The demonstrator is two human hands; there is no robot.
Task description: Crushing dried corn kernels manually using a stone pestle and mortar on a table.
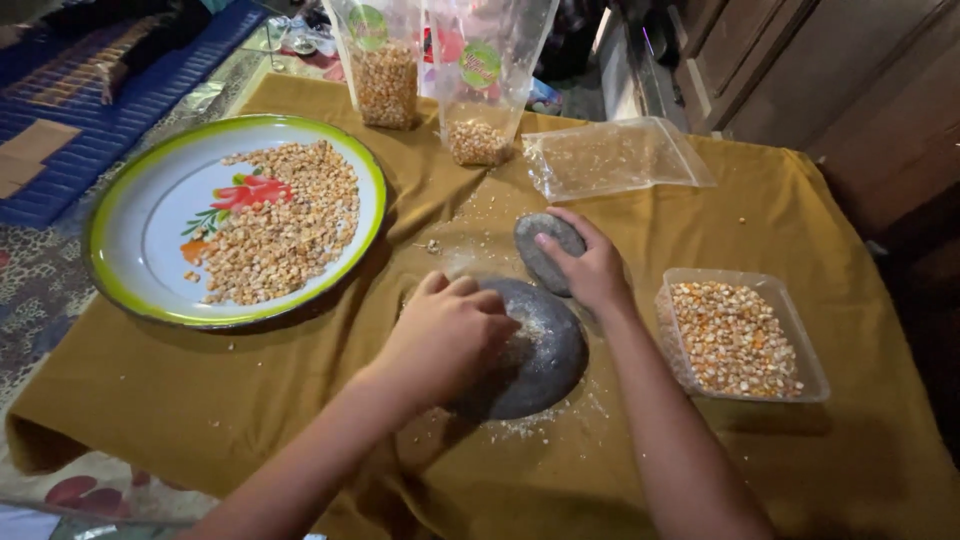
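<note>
A dark grey grinding stone (545, 365) lies on the mustard cloth (250, 390) in the middle, dusted with pale crushed grain. My left hand (445, 335) rests on its left side, fingers curled down onto the crushed grain. Just behind it, my right hand (590, 265) grips a smaller oval grey stone (543, 248), held tilted at the big stone's far edge. Crumbs lie scattered around the stone.
A large round plate (150, 215) with a green rim and a heap of corn kernels sits at the left. A clear plastic tub (800, 340) of kernels stands at the right. Two upright clear bags (385, 60) (480, 100) and a flat bag (615, 155) are at the back.
</note>
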